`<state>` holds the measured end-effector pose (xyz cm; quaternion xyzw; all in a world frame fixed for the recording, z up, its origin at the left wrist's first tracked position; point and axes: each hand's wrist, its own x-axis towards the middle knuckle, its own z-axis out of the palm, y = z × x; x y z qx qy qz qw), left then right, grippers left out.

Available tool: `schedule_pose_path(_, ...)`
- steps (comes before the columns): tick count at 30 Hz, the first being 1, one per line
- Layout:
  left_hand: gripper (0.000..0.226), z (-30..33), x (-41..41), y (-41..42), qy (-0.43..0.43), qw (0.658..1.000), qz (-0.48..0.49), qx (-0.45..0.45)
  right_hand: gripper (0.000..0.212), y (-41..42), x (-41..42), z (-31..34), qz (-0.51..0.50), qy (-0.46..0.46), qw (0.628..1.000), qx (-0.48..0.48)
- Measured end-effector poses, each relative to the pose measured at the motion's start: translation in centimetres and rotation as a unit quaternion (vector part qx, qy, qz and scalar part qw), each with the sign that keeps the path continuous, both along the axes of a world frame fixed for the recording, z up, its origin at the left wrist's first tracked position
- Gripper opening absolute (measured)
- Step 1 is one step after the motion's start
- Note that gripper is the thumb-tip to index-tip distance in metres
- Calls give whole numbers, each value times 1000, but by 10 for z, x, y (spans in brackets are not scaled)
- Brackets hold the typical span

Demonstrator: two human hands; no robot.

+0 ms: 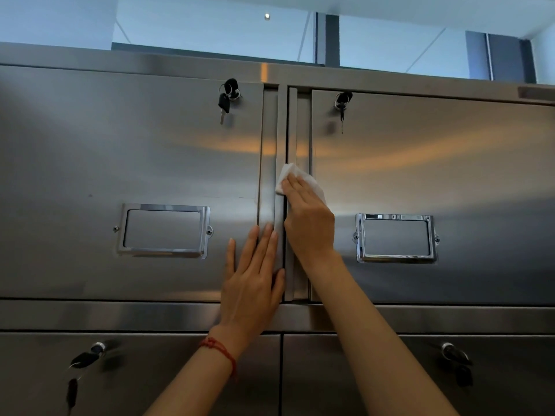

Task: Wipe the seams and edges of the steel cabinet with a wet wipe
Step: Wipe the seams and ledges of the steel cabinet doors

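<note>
1. Pressing with straight fingers, the right hand [309, 223] serves as the grip, holding the wet wipe [289, 175] flat on the vertical seam between the two upper doors of the steel cabinet [150, 151].
2. Beside it, the left hand [252, 283] lies flat and open on the left door's edge, a red string bracelet [220, 349] at its wrist.
3. Keys [226, 99] hang in the door locks; framed label holders [163, 231] sit on both doors.

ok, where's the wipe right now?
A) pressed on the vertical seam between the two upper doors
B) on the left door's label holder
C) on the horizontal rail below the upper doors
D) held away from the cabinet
A: the right hand presses the wet wipe flat onto the vertical seam between the two upper doors, above the left hand.
</note>
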<state>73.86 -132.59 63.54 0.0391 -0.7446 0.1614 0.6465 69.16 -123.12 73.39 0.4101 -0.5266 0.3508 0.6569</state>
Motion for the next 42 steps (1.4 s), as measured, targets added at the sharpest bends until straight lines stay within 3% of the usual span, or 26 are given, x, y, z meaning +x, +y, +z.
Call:
schedule_pose_path(29,54,1,2,1,-7,1000,-1,2,40,-1,-3,-11,1,15,1000,-5)
schedule_pose_path(42,57,56,15,-11,19,999,1,27,46,-6,-4,2,2,23,999,-25)
